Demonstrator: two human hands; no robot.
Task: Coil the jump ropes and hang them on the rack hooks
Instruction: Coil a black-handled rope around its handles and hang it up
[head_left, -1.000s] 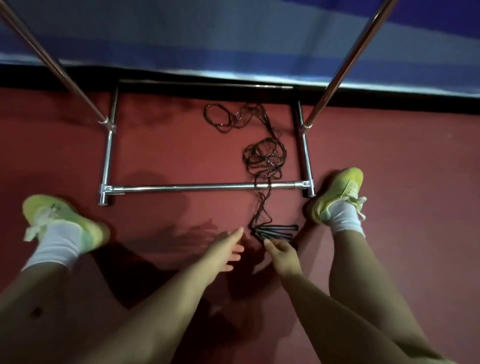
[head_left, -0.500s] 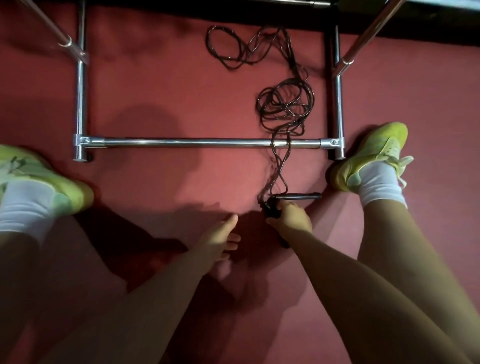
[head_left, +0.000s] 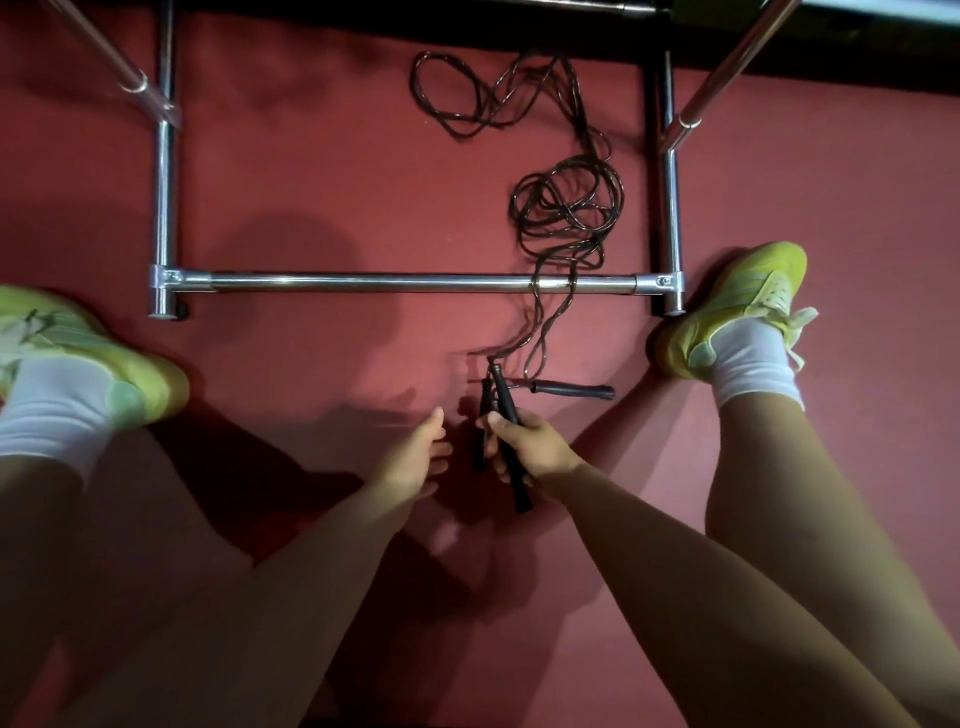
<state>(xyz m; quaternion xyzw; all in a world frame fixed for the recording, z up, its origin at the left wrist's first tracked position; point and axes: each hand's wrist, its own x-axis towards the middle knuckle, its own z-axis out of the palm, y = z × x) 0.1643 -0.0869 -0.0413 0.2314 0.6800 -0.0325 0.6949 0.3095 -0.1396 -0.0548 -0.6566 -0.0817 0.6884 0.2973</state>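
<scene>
Dark jump ropes (head_left: 563, 208) lie tangled on the red floor inside the chrome rack base (head_left: 405, 283), their cords running over the front bar towards me. My right hand (head_left: 530, 449) grips two black handles (head_left: 506, 410) lifted off the floor. Another black handle (head_left: 569, 388) lies flat just beyond that hand. Just left of the gripped handles, my left hand (head_left: 415, 457) hovers with fingers relaxed and holds nothing. No hooks are in view.
Two chrome uprights (head_left: 727, 57) slant up from the base's side rails. My feet in yellow shoes rest left (head_left: 88, 353) and right (head_left: 737, 312) of the base. A dark strip runs along the top edge.
My right hand has closed round two handles and raised them off the floor, leaving one lying there. The view tilted down and closer. My left hand has barely moved.
</scene>
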